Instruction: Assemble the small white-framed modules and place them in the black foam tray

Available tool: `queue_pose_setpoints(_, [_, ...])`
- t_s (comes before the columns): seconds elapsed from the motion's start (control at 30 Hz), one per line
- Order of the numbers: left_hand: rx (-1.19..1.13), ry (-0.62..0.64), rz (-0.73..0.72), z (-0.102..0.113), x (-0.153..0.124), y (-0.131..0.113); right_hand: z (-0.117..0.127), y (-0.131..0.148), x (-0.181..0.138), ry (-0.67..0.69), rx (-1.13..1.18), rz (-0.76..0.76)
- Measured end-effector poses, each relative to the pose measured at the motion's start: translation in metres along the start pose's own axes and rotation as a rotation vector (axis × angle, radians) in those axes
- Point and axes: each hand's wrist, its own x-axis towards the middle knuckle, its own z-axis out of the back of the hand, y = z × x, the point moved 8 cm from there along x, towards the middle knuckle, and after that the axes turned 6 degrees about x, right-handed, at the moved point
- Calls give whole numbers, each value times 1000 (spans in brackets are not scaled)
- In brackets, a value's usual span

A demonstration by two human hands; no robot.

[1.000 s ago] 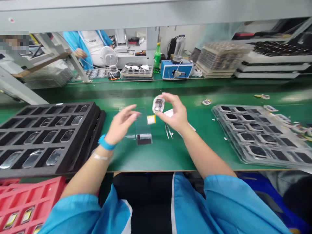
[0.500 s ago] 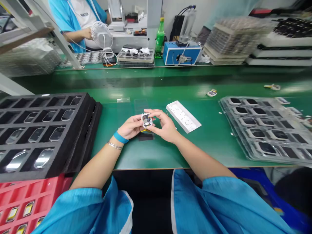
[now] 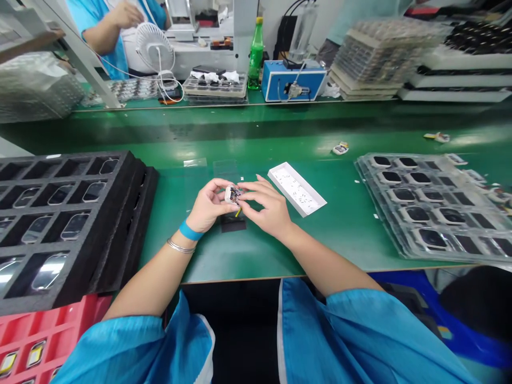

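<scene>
Between my hands, above the green bench, is a small white smartwatch case [image 3: 231,195] with its inner electronics showing and a yellow strip hanging beneath. My left hand [image 3: 208,205] grips the case from the left between thumb and fingers. From the right, my right hand [image 3: 268,205] brings its thumb and fingertips together at the case's edge; what exactly they pinch is too small to make out. Below the hands lies a dark flat piece [image 3: 233,223]. A white shallow box [image 3: 298,189] with many tiny parts in it sits just right of my right hand.
Black foam trays [image 3: 86,234] with watch faces are stacked at left, above a red tray [image 3: 60,325]. Clear trays [image 3: 420,205] of watch cases lie at right. A loose watch case [image 3: 340,148] rests farther back. Across the bench are a fan [image 3: 154,45] and a co-worker [image 3: 108,32].
The watch case has been tilted in my hands, and my right fingers have shifted to its right edge. The whole view has moved slightly. The co-worker's hand has risen.
</scene>
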Motion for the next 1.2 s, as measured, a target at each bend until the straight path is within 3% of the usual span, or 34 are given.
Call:
queue_pose_setpoints(0.2, [68,-21,-38,1,0,-2,-4,-7,-1,26,0,-47])
queue_pose_setpoints(0.5, [135,-16,-13,0,0,0,-4,-9,0,46,-95,26])
queue_pose_setpoints(0.73, [33,-21,58,1,0,6,-2,-6,6,54,-151,69])
queue_pose_setpoints(0.83, [-60,-4,131,1,-1,9,21,-21,13,-26,-221,16])
queue_pose_setpoints(0.93, [-125,11,180,0,-2,10,61,-56,17,-100,-363,-116])
queue_pose_setpoints(1.03, [-141,27,205,0,-3,11,90,-95,14,-46,-522,-325])
queue_pose_setpoints(1.1, [-143,39,211,-2,-4,11,90,-104,11,5,-522,-420])
queue_pose_setpoints(1.2, [-157,41,206,-5,-4,10,62,-78,12,7,-254,-400])
